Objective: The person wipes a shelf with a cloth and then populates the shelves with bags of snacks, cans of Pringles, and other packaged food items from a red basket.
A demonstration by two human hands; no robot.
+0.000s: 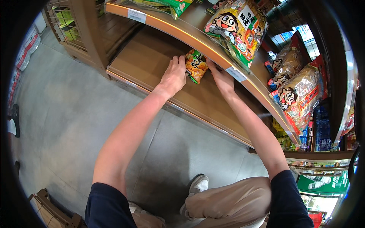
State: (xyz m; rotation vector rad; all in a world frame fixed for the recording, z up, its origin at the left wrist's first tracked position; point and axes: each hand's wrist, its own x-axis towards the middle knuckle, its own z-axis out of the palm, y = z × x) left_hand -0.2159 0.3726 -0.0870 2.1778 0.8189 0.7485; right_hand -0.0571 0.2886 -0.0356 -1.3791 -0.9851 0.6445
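A small orange-and-green snack bag [196, 67] stands roughly upright over the brown lower shelf [142, 58], its printed front towards me. My left hand [174, 74] grips the bag's left edge, its fingers curled partly behind it. On the opposite side my right hand [221, 78] has its fingertips at the bag's upper right edge. The right hand reaches in just under the lit front edge of the upper shelf [188, 38], which hides what lies deeper in.
Large rice-cracker bags [238, 31] overhang the upper shelf, and more bags [299, 94] lie to the right. A brown upright post [88, 34] bounds the lower shelf at left. Grey floor [85, 119] lies below; another person's shoe [15, 121] shows at far left.
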